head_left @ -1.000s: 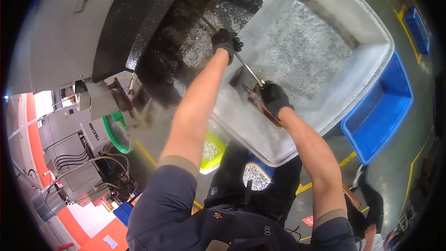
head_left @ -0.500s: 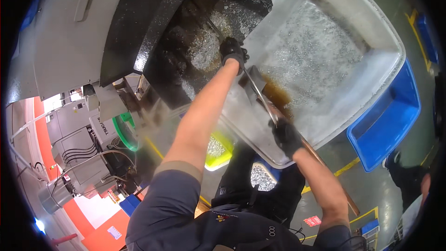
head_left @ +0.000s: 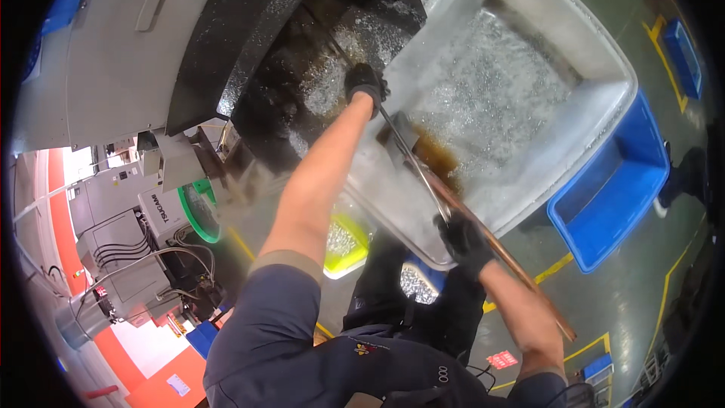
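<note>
Black-gloved right hand [head_left: 462, 238], low centre, is closed around the wooden handle [head_left: 521, 283]; left hand [head_left: 366, 83], upper centre, is closed on the metal shaft [head_left: 411, 159]. Keep both grips firm and drag chips from the dark tray [head_left: 302, 68] over the rim into the white tub [head_left: 529, 68], low and steady.

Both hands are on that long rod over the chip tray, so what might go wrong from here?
The rod is wet and oily, so the left hand or right hand could slip. Metal chips fill the clear bin, and the forearms are bare above the gloves. Chips might also spill over the bin's edge onto the floor.
</note>
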### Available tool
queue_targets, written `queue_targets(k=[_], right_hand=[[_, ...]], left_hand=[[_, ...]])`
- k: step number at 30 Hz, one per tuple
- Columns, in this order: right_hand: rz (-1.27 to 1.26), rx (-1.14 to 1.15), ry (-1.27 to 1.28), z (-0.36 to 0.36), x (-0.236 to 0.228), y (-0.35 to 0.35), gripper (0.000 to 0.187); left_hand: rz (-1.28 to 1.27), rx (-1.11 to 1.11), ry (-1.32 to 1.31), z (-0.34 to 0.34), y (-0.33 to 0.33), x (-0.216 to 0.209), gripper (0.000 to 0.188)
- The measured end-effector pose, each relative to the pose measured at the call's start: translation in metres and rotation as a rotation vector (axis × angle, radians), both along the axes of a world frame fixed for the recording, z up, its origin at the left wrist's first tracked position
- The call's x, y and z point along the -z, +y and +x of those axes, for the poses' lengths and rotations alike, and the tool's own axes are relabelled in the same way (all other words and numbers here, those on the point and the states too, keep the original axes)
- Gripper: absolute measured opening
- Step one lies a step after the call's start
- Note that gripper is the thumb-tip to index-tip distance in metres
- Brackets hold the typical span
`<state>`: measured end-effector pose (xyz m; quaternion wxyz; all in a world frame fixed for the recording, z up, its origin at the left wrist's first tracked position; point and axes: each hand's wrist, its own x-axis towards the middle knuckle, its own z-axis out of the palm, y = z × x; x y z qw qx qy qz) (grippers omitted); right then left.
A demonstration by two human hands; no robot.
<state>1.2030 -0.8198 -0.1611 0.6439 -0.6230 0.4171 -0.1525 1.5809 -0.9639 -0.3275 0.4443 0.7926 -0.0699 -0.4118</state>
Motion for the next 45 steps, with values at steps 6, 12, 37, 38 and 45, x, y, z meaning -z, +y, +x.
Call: queue_targets(k=[6,12,37,38,45], right_hand=[[0.07,-0.294,0.387,-0.063,-0.038,0.012,0.027],[-0.062,-0.329,0.468,-0.079,-0.059,0.027,0.027],[-0.093,-0.256,0.415,-0.163,-0.073,0.048,0.025],[-0.093,-0.274,0.434,-0.172,-0.074,0.047,0.024],[-0.006,-0.291,0.564,-0.196,-0.1,0.045,0.023]], left_hand=[[0.064,-0.04,0.127,-0.037,-0.008,-0.071,0.039],[0.208,0.059,0.105,-0.016,0.001,-0.065,0.027],[0.017,0.058,0.008,-0.079,0.044,-0.085,0.034],[0.019,0.07,0.025,-0.098,0.037,-0.09,0.034],[0.009,-0.229,0.254,-0.16,0.033,-0.136,0.037]])
